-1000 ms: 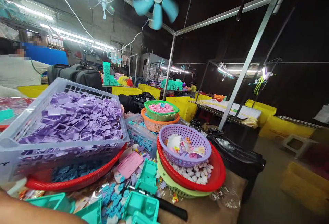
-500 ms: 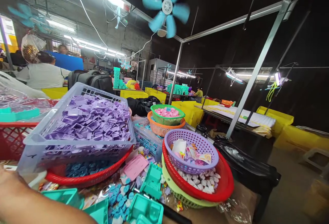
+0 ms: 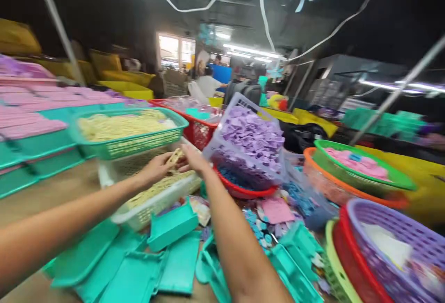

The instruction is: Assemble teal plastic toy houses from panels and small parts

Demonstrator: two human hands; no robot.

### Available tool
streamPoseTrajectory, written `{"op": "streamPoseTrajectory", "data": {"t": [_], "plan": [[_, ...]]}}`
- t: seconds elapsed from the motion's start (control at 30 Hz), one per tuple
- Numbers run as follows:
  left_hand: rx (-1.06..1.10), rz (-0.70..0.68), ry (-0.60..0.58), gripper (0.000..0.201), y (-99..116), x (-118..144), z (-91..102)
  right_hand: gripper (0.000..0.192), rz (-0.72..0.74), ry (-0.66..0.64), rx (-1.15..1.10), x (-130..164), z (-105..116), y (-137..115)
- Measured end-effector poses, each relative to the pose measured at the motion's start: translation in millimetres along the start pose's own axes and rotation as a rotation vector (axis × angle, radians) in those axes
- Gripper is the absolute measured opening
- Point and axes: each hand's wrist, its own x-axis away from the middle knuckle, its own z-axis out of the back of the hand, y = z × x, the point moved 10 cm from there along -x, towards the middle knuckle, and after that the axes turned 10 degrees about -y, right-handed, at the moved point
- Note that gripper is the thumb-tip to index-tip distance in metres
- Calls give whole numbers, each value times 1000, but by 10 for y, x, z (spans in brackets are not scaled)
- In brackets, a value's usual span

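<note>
At the white basket [image 3: 153, 201] of pale yellow parts [image 3: 156, 187], under the green basket [image 3: 132, 143], both hands had arrived. A second before only a forearm showed at the view's lower edge; the view swung left from the purple-parts crate [image 3: 250, 143]. Left hand [image 3: 158, 167] and right hand [image 3: 193, 158] met over the yellow parts, fingers loosely curled on a few; blur hid whether the grip was closed. Picking looked just begun. Teal trays [image 3: 139, 261] lay on the tabletop [image 3: 55, 192].
</note>
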Motion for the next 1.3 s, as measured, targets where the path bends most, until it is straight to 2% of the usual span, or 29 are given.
{"op": "streamPoseTrajectory", "data": {"t": [0.07, 0.13, 0.33, 0.5, 0.73, 0.87, 0.93, 1.03, 1.13, 1.2, 1.3], "plan": [[48, 40, 50, 49, -103, 184, 250, 34, -2, -36, -8, -143, -28, 168], [96, 48, 93, 57, -117, 199, 329, 36, 33, -1, 15, -187, 15, 241], [164, 44, 169, 54, -134, 117, 343, 48, 152, 132, 162, -141, 201, 221], [262, 54, 122, 63, -126, 169, 315, 46, 212, 202, 313, -142, 188, 133], [337, -12, 16, 61, 44, 169, 194, 39, 178, 400, 403, -28, 291, 52], [299, -53, 58, 61, 16, 163, 252, 31, 164, 479, 415, 30, 323, 59], [292, -70, 82, 61, 0, 163, 288, 40, 176, 508, 411, 66, 333, 49], [265, -94, 91, 59, 27, 180, 305, 46, 230, 438, 383, 64, 288, 11], [195, -116, 82, 52, 102, 207, 285, 34, 258, 225, 323, -15, 161, 16], [129, -131, 78, 46, 140, 218, 269, 37, 236, 87, 271, -67, 78, 60], [-1, -128, 95, 35, 135, 239, 262, 43, 193, -51, 207, -117, -20, 119]]}}
